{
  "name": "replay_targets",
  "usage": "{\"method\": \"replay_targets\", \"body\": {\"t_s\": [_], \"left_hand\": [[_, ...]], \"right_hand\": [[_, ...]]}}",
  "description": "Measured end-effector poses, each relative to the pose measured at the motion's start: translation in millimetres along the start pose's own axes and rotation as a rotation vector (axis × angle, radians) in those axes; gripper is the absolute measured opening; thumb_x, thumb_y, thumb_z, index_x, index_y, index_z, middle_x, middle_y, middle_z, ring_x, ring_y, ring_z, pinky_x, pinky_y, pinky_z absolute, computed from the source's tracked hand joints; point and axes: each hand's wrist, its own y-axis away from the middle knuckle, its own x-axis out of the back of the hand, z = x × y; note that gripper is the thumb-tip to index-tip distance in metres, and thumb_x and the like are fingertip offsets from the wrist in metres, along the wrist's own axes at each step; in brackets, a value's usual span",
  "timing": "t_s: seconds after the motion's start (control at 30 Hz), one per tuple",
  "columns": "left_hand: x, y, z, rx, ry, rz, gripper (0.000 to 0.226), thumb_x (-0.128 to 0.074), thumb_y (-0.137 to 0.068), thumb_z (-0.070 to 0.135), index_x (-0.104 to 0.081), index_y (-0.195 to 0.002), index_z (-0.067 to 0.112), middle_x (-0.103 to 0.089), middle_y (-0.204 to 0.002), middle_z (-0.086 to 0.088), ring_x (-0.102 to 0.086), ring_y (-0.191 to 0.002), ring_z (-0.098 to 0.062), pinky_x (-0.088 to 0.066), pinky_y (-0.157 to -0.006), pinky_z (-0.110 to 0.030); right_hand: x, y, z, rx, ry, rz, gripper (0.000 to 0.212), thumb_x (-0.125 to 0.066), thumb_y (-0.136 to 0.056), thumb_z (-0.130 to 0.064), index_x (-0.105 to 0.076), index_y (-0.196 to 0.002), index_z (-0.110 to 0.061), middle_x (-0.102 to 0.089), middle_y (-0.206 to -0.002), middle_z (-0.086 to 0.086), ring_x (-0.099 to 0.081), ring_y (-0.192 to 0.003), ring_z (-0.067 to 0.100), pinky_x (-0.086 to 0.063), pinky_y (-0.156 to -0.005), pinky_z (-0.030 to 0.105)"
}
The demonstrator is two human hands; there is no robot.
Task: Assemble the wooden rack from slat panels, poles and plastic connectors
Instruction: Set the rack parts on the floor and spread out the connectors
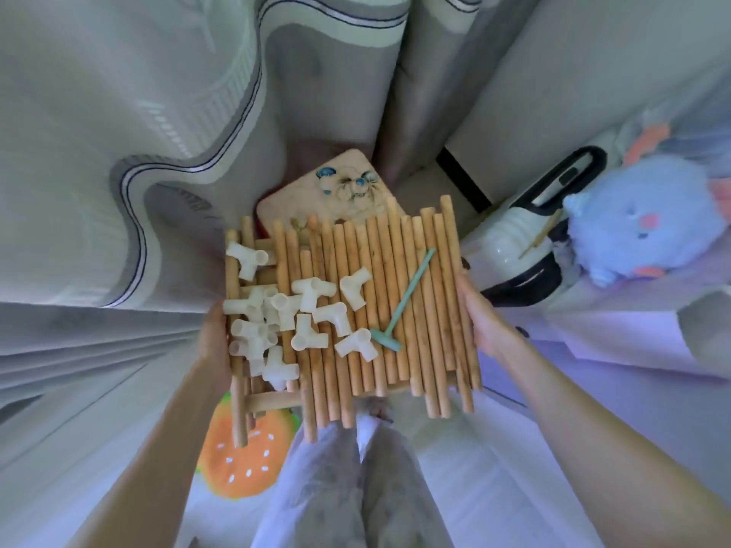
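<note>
I carry a stack of wooden slat panels in the air in front of me, above my legs. Several loose wooden poles lie side by side on top of it. Several white plastic connectors are heaped on the left half. A small teal plastic mallet lies slanted on the right half. My left hand grips the stack's left edge. My right hand grips its right edge, fingers hidden under the stack.
A small wooden stool with a painted top stands on the floor behind the stack. Curtains hang at the left. A white and black appliance and a blue plush toy are at the right. A burger-shaped cushion lies below.
</note>
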Motion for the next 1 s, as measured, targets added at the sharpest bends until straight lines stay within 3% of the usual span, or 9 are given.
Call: {"method": "replay_targets", "body": {"t_s": [0.23, 0.3, 0.37, 0.47, 0.53, 0.63, 0.77, 0.83, 1.0], "left_hand": [[17, 53, -5, -0.041, -0.191, -0.087, 0.041, -0.033, -0.095, 0.046, -0.055, -0.076, 0.017, -0.055, -0.042, 0.005, -0.052, -0.035, -0.01, -0.04, -0.038, -0.014], [19, 66, -11, -0.048, -0.237, -0.106, 0.045, -0.03, -0.097, 0.049, -0.057, -0.078, 0.017, -0.059, -0.044, 0.003, -0.057, -0.046, -0.014, -0.043, -0.049, -0.025], [22, 77, -18, -0.068, -0.292, -0.122, 0.05, -0.027, -0.097, 0.051, -0.058, -0.082, 0.016, -0.062, -0.047, 0.002, -0.056, -0.061, -0.018, -0.041, -0.057, -0.032], [26, 94, -33, -0.088, -0.362, -0.165, 0.053, -0.025, -0.097, 0.053, -0.059, -0.084, 0.015, -0.062, -0.048, 0.001, -0.053, -0.063, -0.019, -0.04, -0.056, -0.032], [30, 105, -43, -0.091, -0.42, -0.177, 0.051, -0.026, -0.098, 0.051, -0.057, -0.082, 0.015, -0.061, -0.045, 0.001, -0.055, -0.06, -0.019, -0.043, -0.054, -0.03], [37, 120, -57, -0.102, -0.473, -0.216, 0.047, -0.026, -0.097, 0.049, -0.055, -0.079, 0.016, -0.056, -0.042, 0.003, -0.053, -0.038, -0.011, -0.039, -0.037, -0.013], [52, 129, -77, -0.086, -0.571, -0.248, 0.05, -0.028, -0.095, 0.054, -0.058, -0.09, 0.015, -0.056, -0.07, -0.004, -0.052, -0.06, -0.017, -0.041, -0.056, -0.029], [56, 134, -88, -0.088, -0.628, -0.27, 0.05, -0.027, -0.096, 0.053, -0.058, -0.086, 0.015, -0.055, -0.074, -0.006, -0.051, -0.064, -0.019, -0.04, -0.058, -0.031], [39, 144, -113, -0.074, -0.771, -0.346, 0.051, -0.026, -0.097, 0.051, -0.059, -0.086, 0.015, -0.061, -0.052, -0.001, -0.055, -0.05, -0.016, -0.043, -0.042, -0.019]], "right_hand": [[13, 86, 77, 0.022, -0.179, 0.054, 0.056, -0.051, -0.085, -0.062, -0.057, -0.119, -0.018, -0.065, -0.115, 0.012, -0.065, -0.101, 0.025, -0.047, -0.095, 0.049], [21, 106, 104, 0.05, -0.224, 0.072, 0.065, -0.06, -0.073, -0.07, -0.056, -0.117, -0.023, -0.065, -0.111, 0.01, -0.068, -0.096, 0.022, -0.046, -0.096, 0.051], [24, 130, 129, 0.047, -0.306, 0.066, 0.056, -0.052, -0.083, -0.065, -0.055, -0.12, -0.023, -0.067, -0.113, 0.009, -0.066, -0.1, 0.023, -0.045, -0.098, 0.05], [29, 163, 165, 0.046, -0.37, 0.082, 0.05, -0.04, -0.091, -0.059, -0.056, -0.119, -0.02, -0.067, -0.104, 0.004, -0.064, -0.091, 0.016, -0.05, -0.078, 0.035], [30, 183, 189, 0.048, -0.431, 0.098, 0.051, -0.039, -0.092, -0.058, -0.057, -0.119, -0.019, -0.068, -0.101, 0.004, -0.064, -0.09, 0.017, -0.049, -0.071, 0.033], [28, 213, 223, 0.041, -0.501, 0.15, 0.054, -0.042, -0.09, -0.059, -0.06, -0.117, -0.017, -0.069, -0.105, 0.008, -0.066, -0.095, 0.023, -0.051, -0.081, 0.037], [22, 244, 267, 0.05, -0.576, 0.198, 0.052, -0.042, -0.089, -0.061, -0.063, -0.114, -0.02, -0.071, -0.105, 0.007, -0.066, -0.098, 0.023, -0.05, -0.089, 0.04], [20, 257, 289, 0.058, -0.621, 0.228, 0.053, -0.042, -0.089, -0.062, -0.062, -0.115, -0.02, -0.07, -0.106, 0.006, -0.066, -0.099, 0.023, -0.049, -0.093, 0.041], [17, 278, 342, 0.032, -0.737, 0.316, 0.057, -0.044, -0.087, -0.063, -0.062, -0.116, -0.017, -0.071, -0.104, 0.006, -0.067, -0.099, 0.024, -0.047, -0.098, 0.046]]}}
